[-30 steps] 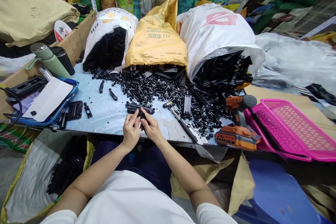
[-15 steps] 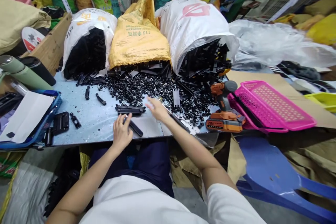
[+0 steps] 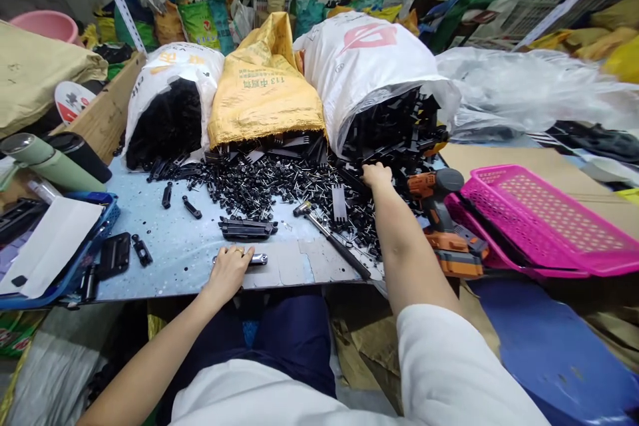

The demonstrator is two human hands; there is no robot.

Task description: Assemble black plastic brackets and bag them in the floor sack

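Observation:
My left hand [image 3: 231, 270] lies near the table's front edge, its fingers wrapped over a narrow elongated part [image 3: 259, 259] with a shiny end poking out to the right. Just beyond it sits a stack of long black plastic parts [image 3: 248, 229]. My right hand [image 3: 377, 175] reaches out to the black parts below the mouth of the right white sack [image 3: 369, 46]; its fingers are curled down, and whatever they grip is hidden. A hammer [image 3: 335, 241] rests between the hands, next to a grey toothed plate [image 3: 339, 203].
A heap of small black pieces with metal pins [image 3: 249, 190] spreads before the yellow sack [image 3: 264, 103]. An orange cordless drill [image 3: 436, 213] stands at right beside pink baskets [image 3: 539, 213]. A blue basket [image 3: 107, 213] and a green bottle [image 3: 54, 163] are on the left.
My right hand has moved right and away from me to the black parts by the white sack, uncovering the hammer. My left hand has flattened down over the elongated part.

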